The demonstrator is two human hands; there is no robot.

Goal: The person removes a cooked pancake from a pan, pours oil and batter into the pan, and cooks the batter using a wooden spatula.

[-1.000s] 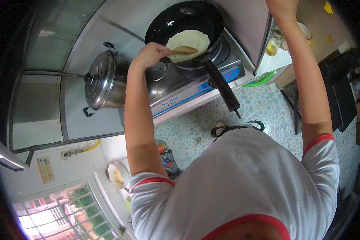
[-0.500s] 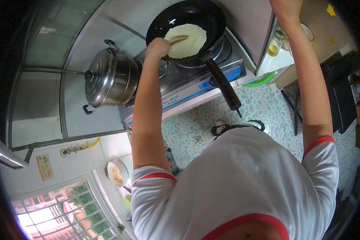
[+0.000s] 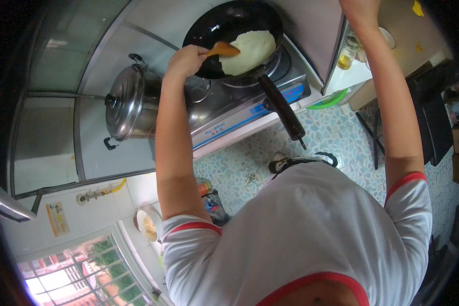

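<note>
My left hand (image 3: 187, 60) is closed around the short grip of a wooden spatula (image 3: 223, 49). The spatula's blade touches the left side of a pale, flat pancake (image 3: 251, 52). Off to the right, the pancake lies up against the inner wall of a black wok (image 3: 204, 30). The wok sits on a gas stove (image 3: 229, 115), its dark handle (image 3: 283, 108) pointing toward me. My right hand (image 3: 361, 13) is raised at the top edge of the view, near the edge of an upright panel (image 3: 336, 56); its fingers are out of the picture.
A lidded steel pot (image 3: 132, 104) stands left of the wok. Behind the panel are a glass jar (image 3: 348, 51) and a green basket (image 3: 331, 100). A white bowl (image 3: 149, 224) rests at lower left, above the barred window (image 3: 84, 270). Black furniture (image 3: 428, 122) stands at right.
My left hand and the spatula have shifted left, and the spatula has turned. The pancake has slid right, its outline now uneven. My right hand has barely moved.
</note>
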